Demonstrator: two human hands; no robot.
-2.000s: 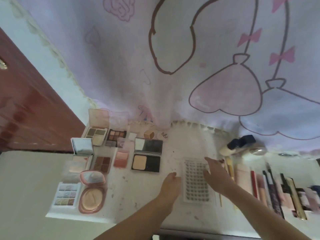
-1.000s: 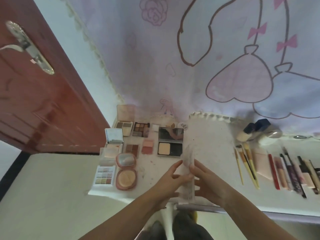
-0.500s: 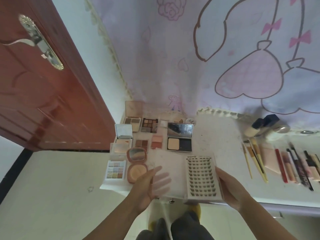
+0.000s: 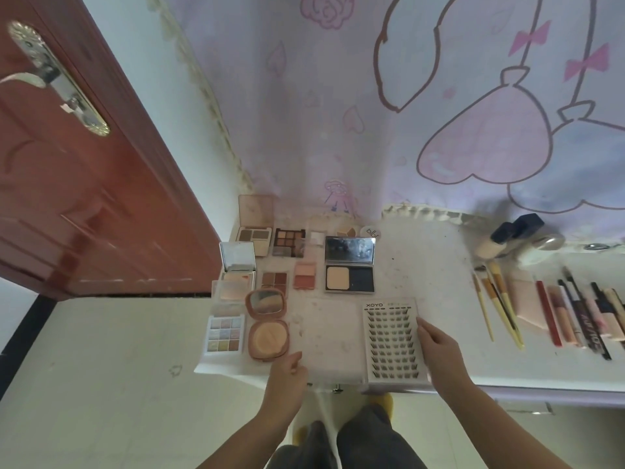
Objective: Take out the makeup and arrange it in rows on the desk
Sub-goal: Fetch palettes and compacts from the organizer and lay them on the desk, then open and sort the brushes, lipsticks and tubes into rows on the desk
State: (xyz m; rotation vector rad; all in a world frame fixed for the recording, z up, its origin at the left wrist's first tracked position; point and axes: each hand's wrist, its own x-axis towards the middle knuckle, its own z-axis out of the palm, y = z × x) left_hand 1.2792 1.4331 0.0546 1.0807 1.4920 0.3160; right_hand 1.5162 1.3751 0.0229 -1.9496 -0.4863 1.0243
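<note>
- From the head camera we see a white bench with makeup laid out in rows.
- At the near edge lies an opened lash case: its tray of lashes sits on the right and its clear lid is folded out flat to the left.
- Our left hand touches the near left corner of the clear lid, fingers loosely bent; we cannot tell whether they pinch it.
- Our right hand rests at the right edge of the lash tray, fingers lightly curled against that edge.
- Left of the case stand a round powder compact and a pale nine-pan palette.
- Beyond it sits a black compact with its mirror up.
- On the right lie brushes and a row of tubes and pencils.
- A red door is at the far left; a pink curtain hangs behind.
</note>
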